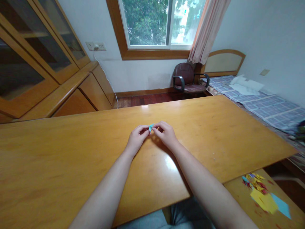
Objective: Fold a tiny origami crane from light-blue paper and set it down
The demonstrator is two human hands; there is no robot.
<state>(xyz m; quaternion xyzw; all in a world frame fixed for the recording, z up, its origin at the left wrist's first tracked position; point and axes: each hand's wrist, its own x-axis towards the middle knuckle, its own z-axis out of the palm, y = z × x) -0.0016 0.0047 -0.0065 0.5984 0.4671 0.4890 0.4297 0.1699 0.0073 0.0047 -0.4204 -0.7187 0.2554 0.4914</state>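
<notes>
A small folded piece of light blue paper [150, 128] is pinched between both of my hands just above the wooden table [71, 152], near its middle. My left hand [137, 137] grips the paper's left side with curled fingers. My right hand [165, 134] grips its right side, fingers closed too. Both forearms reach forward over the table's near edge.
A lower wooden surface [240, 197] at the bottom right carries several coloured paper squares and folded pieces [264, 195]. Wooden cabinets [43, 70] stand at the left, a dark red chair [187, 79] beneath the window, and a bed [264, 101] at the right.
</notes>
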